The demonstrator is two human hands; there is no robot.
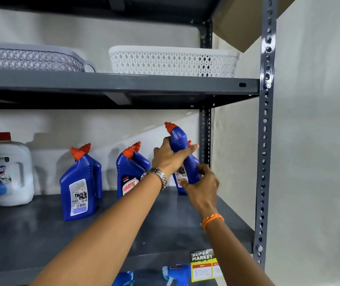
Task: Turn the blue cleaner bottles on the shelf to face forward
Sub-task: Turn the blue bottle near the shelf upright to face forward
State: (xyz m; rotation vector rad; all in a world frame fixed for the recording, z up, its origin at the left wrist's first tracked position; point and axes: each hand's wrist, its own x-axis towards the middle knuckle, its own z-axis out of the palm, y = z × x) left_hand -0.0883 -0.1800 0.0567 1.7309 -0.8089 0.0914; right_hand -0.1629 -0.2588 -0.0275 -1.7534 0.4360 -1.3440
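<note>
A blue cleaner bottle (180, 143) with a red cap is lifted off the grey shelf (30, 230) at the right, tilted, its back label partly showing. My left hand (170, 156) grips its neck and upper body. My right hand (203, 184) holds its lower part near the label. Behind it another blue bottle is mostly hidden. In the middle stands a pair of blue bottles (131, 170), the front one showing its HARPIC label. To the left a second pair (80, 186) stands with the back label and barcode toward me.
A white jug (12, 172) with a red cap stands at the shelf's far left. Two lattice baskets (173, 60) sit on the shelf above. The grey upright post (265, 141) bounds the right side. A price tag (203, 265) hangs on the front edge above blue spray bottles below.
</note>
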